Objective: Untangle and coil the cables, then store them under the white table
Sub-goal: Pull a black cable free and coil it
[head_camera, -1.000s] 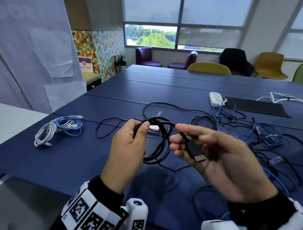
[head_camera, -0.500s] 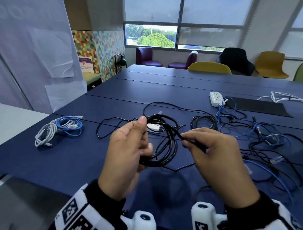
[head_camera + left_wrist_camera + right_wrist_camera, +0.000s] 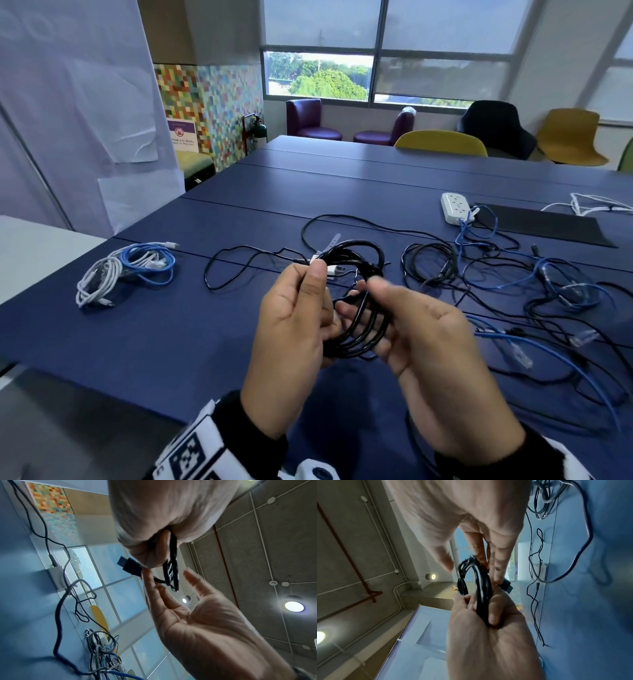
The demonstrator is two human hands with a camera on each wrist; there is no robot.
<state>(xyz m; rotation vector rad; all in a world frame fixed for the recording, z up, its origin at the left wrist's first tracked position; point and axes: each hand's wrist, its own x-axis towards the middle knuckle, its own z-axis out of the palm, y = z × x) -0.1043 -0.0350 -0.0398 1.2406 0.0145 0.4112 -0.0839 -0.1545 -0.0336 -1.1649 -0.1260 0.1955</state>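
A black cable coil (image 3: 352, 251) is held above the blue table (image 3: 171, 342) in front of me. My left hand (image 3: 294, 318) grips one side of the coil, fingers curled round the strands. In the left wrist view the left hand (image 3: 154, 520) is closed on the coil (image 3: 171, 568). My right hand (image 3: 421, 329) is at the coil's other side with fingers straight and thumb apart. Its fingertips touch the cable's black plug (image 3: 129, 565) beside the loops. The right wrist view shows the right hand (image 3: 471, 513) reaching along the coil (image 3: 481, 588) to the plug (image 3: 506, 586).
Coiled white and blue cables (image 3: 126, 270) lie at the left. A loose black cable (image 3: 246, 263) lies behind the hands. A tangle of black and blue cables (image 3: 548, 291) covers the right side, near a white power strip (image 3: 455, 207) and a black mat (image 3: 548, 226). A white table (image 3: 30, 250) stands left.
The right hand, which held the plug out to the right, has carried it in to the coil and straightened its fingers. The left hand has kept its grip on the coil.
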